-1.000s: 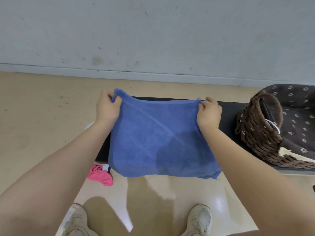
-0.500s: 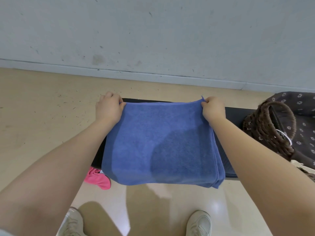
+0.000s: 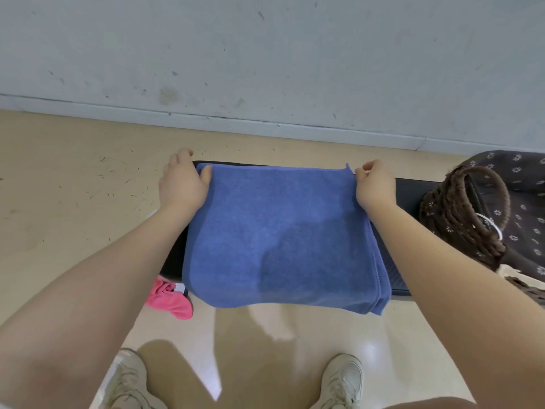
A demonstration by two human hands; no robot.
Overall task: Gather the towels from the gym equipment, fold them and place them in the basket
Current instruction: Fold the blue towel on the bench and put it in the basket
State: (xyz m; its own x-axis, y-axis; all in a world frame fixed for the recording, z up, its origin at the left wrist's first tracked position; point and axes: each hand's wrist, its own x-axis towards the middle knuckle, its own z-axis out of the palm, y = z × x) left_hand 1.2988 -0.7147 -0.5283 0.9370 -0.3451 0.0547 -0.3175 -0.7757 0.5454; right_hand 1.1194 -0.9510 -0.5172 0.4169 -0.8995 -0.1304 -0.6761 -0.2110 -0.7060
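Note:
A blue towel (image 3: 280, 237), folded double, lies spread over a black padded bench (image 3: 413, 187), with its near edge hanging over the bench's front side. My left hand (image 3: 182, 181) holds the towel's far left corner, thumb on top of the cloth. My right hand (image 3: 374, 184) pinches the far right corner. A brown woven basket (image 3: 460, 219) with a looped handle stands on the bench at the right. A pink towel (image 3: 171, 299) lies crumpled on the floor under the bench's left end.
A grey wall (image 3: 265, 54) runs behind the bench above a beige floor (image 3: 73, 187). Dark cloth with small white flowers (image 3: 522, 184) lines the basket at the far right. My two pale shoes (image 3: 342, 382) stand in front of the bench.
Both hands have carried the blue towel down and forward; it hung in the air before and now lies flat on the bench. My left fingers have loosened at the corner.

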